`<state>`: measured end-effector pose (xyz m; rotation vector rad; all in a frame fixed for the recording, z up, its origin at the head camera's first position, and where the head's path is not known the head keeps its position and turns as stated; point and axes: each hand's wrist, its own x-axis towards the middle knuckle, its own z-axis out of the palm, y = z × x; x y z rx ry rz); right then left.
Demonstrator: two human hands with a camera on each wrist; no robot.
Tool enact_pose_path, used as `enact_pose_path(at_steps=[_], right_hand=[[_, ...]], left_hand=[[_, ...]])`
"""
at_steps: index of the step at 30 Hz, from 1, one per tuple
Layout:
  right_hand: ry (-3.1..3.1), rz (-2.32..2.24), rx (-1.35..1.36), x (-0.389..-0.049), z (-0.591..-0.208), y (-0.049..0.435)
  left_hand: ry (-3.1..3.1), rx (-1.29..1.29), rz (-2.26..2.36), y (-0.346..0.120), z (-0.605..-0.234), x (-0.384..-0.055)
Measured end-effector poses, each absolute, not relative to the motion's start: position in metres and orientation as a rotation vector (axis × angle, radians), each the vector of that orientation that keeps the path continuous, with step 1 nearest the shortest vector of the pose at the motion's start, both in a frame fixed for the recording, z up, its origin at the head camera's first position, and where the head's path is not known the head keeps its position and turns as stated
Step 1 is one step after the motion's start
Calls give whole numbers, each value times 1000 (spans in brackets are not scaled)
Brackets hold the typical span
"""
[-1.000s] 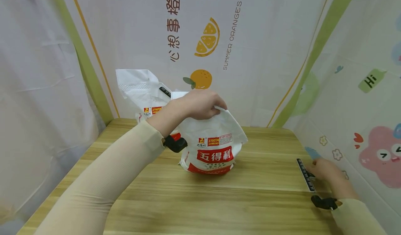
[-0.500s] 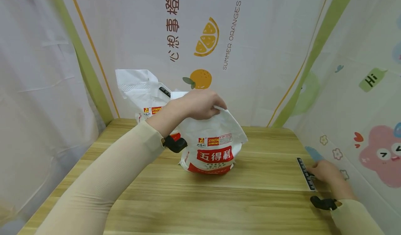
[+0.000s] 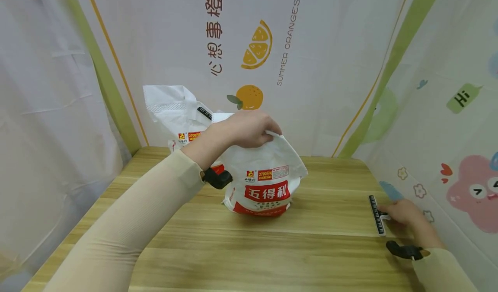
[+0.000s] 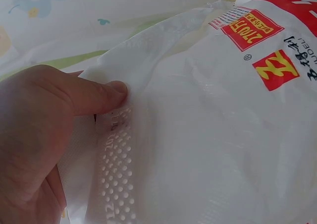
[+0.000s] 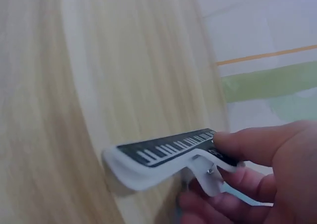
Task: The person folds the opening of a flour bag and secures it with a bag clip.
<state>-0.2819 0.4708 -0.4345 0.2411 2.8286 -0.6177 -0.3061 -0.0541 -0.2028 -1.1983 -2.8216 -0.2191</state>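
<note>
My left hand (image 3: 253, 129) pinches the folded top of a white and red flour bag (image 3: 268, 197) standing on the wooden table. In the left wrist view, the thumb of my left hand (image 4: 39, 120) presses the bag's top beside a dotted strip (image 4: 118, 169); the other fingers are mostly hidden behind. At the table's right side, my right hand (image 3: 406, 214) holds a bag clip (image 3: 376, 216) with a black-and-white piano-key pattern. The right wrist view shows thumb and fingers of my right hand (image 5: 277, 164) gripping the clip (image 5: 168, 149) by its lever end.
Behind my left forearm stands a second white flour bag (image 3: 171, 119), its top folded over, with a similar piano-key clip (image 3: 204, 113) on it. Printed curtains (image 3: 330, 67) enclose the table (image 3: 253, 257) at the back and both sides.
The clip in my right hand has turned and tilted slightly, so its white lever shows more. My left hand and the flour bag have stayed in place.
</note>
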Motion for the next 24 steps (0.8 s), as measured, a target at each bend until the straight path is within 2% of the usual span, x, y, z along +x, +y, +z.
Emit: enact_pose_path(at_steps=[8,24], right_hand=[[2691,-1088,309,-285,-437,463],[2711,-1408,44,-288,-409,425]], left_hand=[[-2830,-1190,-225,-54,-202,-306],[-2829,-1192,-216,-54,-202,-307]])
